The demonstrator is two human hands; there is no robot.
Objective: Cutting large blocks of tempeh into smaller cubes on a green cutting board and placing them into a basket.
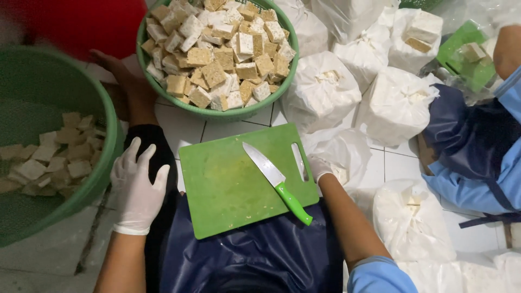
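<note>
A green cutting board (pixel 217 179) lies on my dark blue apron (pixel 260 255). On it rests a knife (pixel 264 164) with a green handle, and neither hand is on it. My left hand (pixel 138 187), in a white glove, hovers spread and empty just left of the board. My gloved right hand (pixel 319 167) is at the board's right edge. It reaches into the mouth of a white plastic bag (pixel 339 149), which hides the fingers.
A green basket (pixel 217 113) heaped with pale brown cubes stands beyond the board. A larger green basket (pixel 106 114) with several cubes is on the left. Tied white bags (pixel 393 106) crowd the tiled floor at right. A person in blue (pixel 477 163) sits at far right.
</note>
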